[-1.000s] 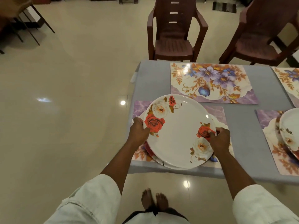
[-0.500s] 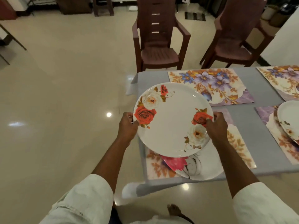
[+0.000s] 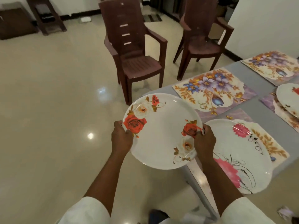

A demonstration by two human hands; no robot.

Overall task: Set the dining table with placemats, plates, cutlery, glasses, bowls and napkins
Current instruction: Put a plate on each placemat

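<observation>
- Glossy cream floor (image 3: 48, 110) and two brown chairs (image 3: 134, 50) back the scene.
- Your left hand (image 3: 122, 137) grips the rose plate (image 3: 161, 131), fingers curled on its rim, held off the table's corner.
- Your right hand (image 3: 204, 140) pinches the opposite rim.
- Beside it, a pink-flowered plate (image 3: 239, 156) rests on a placemat (image 3: 268, 143) on the grey table (image 3: 258, 110).

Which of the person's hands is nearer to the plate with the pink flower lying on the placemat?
Right. The right hand grips the rose plate at the edge beside the pink-flower plate; the left hand grips the far edge.
</observation>
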